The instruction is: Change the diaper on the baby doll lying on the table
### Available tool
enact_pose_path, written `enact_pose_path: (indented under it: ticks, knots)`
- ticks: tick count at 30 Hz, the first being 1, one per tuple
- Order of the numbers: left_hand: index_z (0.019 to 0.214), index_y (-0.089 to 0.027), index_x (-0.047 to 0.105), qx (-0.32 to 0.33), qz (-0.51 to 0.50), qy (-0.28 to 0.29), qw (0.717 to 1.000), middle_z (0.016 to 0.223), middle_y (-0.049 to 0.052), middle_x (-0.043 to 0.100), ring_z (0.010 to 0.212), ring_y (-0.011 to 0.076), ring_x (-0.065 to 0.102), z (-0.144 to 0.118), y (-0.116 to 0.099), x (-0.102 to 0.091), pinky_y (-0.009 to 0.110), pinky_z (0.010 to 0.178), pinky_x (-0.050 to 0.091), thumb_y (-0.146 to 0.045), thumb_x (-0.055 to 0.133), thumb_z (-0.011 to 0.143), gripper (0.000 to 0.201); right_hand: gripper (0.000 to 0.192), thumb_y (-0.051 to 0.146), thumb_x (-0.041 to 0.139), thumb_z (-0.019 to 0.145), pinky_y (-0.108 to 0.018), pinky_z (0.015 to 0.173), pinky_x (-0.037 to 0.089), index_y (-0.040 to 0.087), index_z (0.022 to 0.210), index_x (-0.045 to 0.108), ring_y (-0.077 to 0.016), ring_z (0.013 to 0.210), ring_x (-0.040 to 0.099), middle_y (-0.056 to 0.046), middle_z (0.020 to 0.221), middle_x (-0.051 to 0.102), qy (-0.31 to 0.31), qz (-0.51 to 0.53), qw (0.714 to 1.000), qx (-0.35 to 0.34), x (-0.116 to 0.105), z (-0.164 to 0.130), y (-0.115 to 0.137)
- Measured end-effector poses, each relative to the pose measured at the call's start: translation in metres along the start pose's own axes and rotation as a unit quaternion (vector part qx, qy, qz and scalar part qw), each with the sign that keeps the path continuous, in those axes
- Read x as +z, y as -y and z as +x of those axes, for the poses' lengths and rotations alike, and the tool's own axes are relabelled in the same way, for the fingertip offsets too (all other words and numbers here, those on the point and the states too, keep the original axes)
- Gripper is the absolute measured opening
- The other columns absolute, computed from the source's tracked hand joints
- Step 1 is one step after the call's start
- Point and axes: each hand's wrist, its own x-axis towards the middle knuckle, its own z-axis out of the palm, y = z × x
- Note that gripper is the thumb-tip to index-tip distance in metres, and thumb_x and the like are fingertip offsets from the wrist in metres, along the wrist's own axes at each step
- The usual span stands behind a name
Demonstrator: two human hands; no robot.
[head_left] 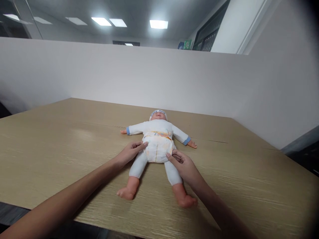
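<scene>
On its back on the wooden table lies a baby doll (160,125), head away from me, arms spread and legs apart. It wears a white suit with blue cuffs and a white printed cap (158,112). A white diaper (157,149) with an orange printed waistband covers its hips. My left hand (132,151) is at the diaper's left side, thumb on its front and fingers curled behind the edge. At the right leg edge, my right hand (181,162) pinches the diaper between thumb and fingers. The fingertips of both hands are partly hidden.
The table (74,139) has thin dark seams across its top. A white partition (112,73) rises along its far edge, and another white wall (279,99) stands at the right. The table's front edge runs close below the doll's feet.
</scene>
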Motion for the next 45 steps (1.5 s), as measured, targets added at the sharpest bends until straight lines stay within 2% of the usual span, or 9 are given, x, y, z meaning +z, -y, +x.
enact_pose_path:
  ticks: [11,15,18,25,28,32,34,40,45]
  knots:
    - [0.093,-0.016,0.07,0.035,-0.018,-0.037,0.999,0.088,0.005,0.074,0.079,0.0207,0.066,0.002,0.01,0.002,0.03,0.07,0.048,-0.069,0.083,0.081,0.056,0.043,0.066,0.068,0.094,-0.036,0.079,0.054,0.022,0.096,0.065,-0.0234,0.084,0.066,-0.004,0.087,0.071,-0.055,-0.081,0.994,-0.053,0.005,-0.007,-0.007]
    - [0.112,-0.015,0.07,0.052,-0.028,-0.057,0.997,0.101,0.009,0.078,0.094,0.0249,0.072,-0.006,0.01,0.01,0.035,0.084,0.054,-0.068,0.085,0.08,0.063,0.046,0.066,0.065,0.092,-0.045,0.09,0.051,0.022,0.096,0.074,-0.0301,0.1,0.064,-0.01,0.102,0.071,-0.14,-0.243,0.953,-0.116,0.004,-0.01,-0.001]
    - [0.122,-0.015,0.069,0.072,-0.015,-0.065,0.995,0.113,0.013,0.078,0.11,0.0284,0.072,-0.016,0.007,0.011,0.04,0.098,0.055,-0.063,0.09,0.077,0.068,0.047,0.065,0.064,0.091,-0.045,0.088,0.051,0.02,0.098,0.077,-0.0295,0.096,0.063,-0.011,0.1,0.068,-0.14,-0.259,0.949,-0.111,0.004,-0.011,0.002]
    - [0.124,-0.018,0.067,0.117,0.133,-0.043,0.983,0.13,0.013,0.074,0.115,0.0273,0.069,-0.038,0.004,-0.021,0.043,0.101,0.054,-0.052,0.071,0.097,0.043,0.036,0.043,0.056,0.101,-0.041,0.081,0.051,0.022,0.127,0.072,-0.0233,0.081,0.057,-0.007,0.101,0.066,-0.132,-0.308,0.929,-0.16,-0.027,-0.034,-0.007]
    - [0.119,-0.02,0.066,0.146,0.278,-0.083,0.946,0.127,0.01,0.073,0.1,0.0248,0.068,-0.031,0.016,-0.043,0.042,0.091,0.054,-0.045,0.061,0.102,0.031,0.031,0.037,0.057,0.102,-0.043,0.087,0.052,0.023,0.128,0.067,-0.0264,0.091,0.062,-0.009,0.107,0.068,-0.163,-0.368,0.89,-0.216,-0.053,-0.031,-0.028]
    - [0.126,-0.023,0.063,0.246,0.529,-0.171,0.794,0.132,0.011,0.07,0.122,0.0333,0.061,0.008,0.03,-0.06,0.051,0.103,0.047,-0.035,0.058,0.101,0.028,0.03,0.034,0.054,0.103,-0.052,0.104,0.048,0.019,0.128,0.062,-0.0343,0.115,0.063,-0.016,0.122,0.07,-0.199,-0.467,0.814,-0.284,-0.082,0.009,-0.051]
    - [0.135,-0.022,0.059,0.264,0.581,-0.207,0.742,0.142,0.014,0.065,0.132,0.0367,0.054,0.036,0.029,-0.062,0.054,0.111,0.041,-0.032,0.06,0.1,0.037,0.036,0.036,0.053,0.104,-0.052,0.104,0.048,0.016,0.132,0.06,-0.0362,0.118,0.061,-0.019,0.128,0.069,-0.207,-0.503,0.788,-0.289,-0.09,0.038,-0.056]
    - [0.143,-0.015,0.053,0.238,0.621,-0.218,0.714,0.149,0.02,0.058,0.135,0.0406,0.049,0.109,0.022,-0.069,0.053,0.112,0.04,-0.033,0.065,0.094,0.054,0.053,0.05,0.057,0.102,-0.05,0.104,0.047,0.014,0.141,0.058,-0.0381,0.122,0.061,-0.02,0.136,0.069,-0.191,-0.534,0.776,-0.276,-0.095,0.112,-0.064]
    - [0.134,-0.015,0.06,0.19,0.653,-0.189,0.708,0.136,0.02,0.067,0.128,0.0427,0.054,0.128,0.022,-0.08,0.055,0.106,0.041,-0.036,0.066,0.092,0.047,0.047,0.049,0.057,0.103,-0.048,0.101,0.047,0.018,0.138,0.062,-0.0366,0.116,0.064,-0.017,0.128,0.074,-0.133,-0.526,0.799,-0.261,-0.093,0.131,-0.071]
